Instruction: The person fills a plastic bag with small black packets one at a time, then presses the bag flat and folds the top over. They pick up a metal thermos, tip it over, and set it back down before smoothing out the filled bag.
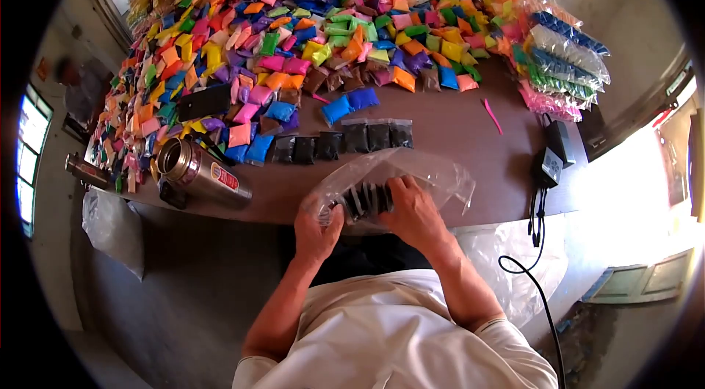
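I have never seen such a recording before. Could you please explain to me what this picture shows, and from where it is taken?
There is no machine here, only a person's bare hands. The picture comes from a camera worn on the head, looking forward and down, so the wearer's shirt shows at the bottom. The left hand and right hand hold a clear plastic bag with black packets inside. On the brown table are a row of similar packets, a heap of colourful packets and a metal flask.
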`<state>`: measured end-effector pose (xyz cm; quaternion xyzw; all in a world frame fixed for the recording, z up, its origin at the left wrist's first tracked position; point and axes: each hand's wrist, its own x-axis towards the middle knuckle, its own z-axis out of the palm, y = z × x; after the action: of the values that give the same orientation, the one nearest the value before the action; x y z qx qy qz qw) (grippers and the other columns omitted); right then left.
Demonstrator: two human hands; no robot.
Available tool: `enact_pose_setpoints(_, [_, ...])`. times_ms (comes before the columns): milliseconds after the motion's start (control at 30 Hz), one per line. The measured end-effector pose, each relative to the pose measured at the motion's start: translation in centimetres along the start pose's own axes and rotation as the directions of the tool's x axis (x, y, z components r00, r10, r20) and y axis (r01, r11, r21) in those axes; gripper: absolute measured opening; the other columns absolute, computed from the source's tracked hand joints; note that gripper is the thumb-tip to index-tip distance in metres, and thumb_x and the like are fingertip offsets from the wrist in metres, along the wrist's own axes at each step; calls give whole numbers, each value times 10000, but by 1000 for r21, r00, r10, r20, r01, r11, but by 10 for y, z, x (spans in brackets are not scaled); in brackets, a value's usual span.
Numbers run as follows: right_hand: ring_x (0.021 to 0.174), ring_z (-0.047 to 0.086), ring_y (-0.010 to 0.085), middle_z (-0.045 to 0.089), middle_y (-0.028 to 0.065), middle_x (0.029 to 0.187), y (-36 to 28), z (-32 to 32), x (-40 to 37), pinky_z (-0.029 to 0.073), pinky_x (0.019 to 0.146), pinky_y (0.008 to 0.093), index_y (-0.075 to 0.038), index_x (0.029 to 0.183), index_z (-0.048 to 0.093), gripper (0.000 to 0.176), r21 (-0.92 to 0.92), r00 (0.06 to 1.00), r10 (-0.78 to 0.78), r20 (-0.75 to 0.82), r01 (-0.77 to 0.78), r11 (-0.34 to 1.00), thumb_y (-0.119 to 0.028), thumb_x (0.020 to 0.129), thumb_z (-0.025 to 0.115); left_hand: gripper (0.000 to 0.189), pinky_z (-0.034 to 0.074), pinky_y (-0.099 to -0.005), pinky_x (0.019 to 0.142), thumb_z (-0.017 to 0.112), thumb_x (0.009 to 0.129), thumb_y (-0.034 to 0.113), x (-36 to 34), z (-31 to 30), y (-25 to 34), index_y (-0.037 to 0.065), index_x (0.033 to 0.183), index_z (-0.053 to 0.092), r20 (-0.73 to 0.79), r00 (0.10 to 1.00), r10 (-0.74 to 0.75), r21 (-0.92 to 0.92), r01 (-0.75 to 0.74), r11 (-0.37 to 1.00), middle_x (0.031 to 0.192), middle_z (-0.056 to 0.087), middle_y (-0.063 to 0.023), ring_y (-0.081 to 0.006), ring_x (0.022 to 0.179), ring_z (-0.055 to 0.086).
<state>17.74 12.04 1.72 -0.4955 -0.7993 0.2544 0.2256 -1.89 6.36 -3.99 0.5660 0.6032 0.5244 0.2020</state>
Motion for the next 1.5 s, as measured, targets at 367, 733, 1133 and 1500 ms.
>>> enact_pose_setpoints(367, [1060,560,404,553,218,1165,-30,14,-12,497,845,457,-17,1199,524,559,56,995,-98,-35,100,993,-142,709,763,389,477,-279,780,651,893,309,2,-36,-3,-12,1111,629,124,989,-77,-129,93,987,967,665,-57,-122,877,592])
enact_pose_setpoints(733, [872,630,384,612,193,938,-16,-3,-14,523,749,439,20,1038,534,478,-97,975,-213,-60,207,974,-164,690,803,357,431,-222,690,661,906,294,-4,-28,-5,-14,1083,625,79,993,-86,-243,103,964,880,601,17,-59,776,509])
enact_pose_setpoints(1133, [992,595,400,624,207,1050,-19,-3,-13,478,839,457,-16,1166,564,529,-83,990,-91,110,100,992,-134,694,772,346,461,-280,811,656,896,254,-7,-25,-18,-15,1112,629,65,994,-92,-289,106,951,1024,648,-65,-133,916,582])
enact_pose_setpoints(1500, [1015,587,434,629,218,1072,-16,9,0,478,848,485,-30,1154,546,430,-126,994,11,105,3,992,-96,746,665,271,507,-378,768,638,837,265,-6,-25,-9,22,951,678,20,996,-91,-34,91,995,919,658,-175,-324,869,654])
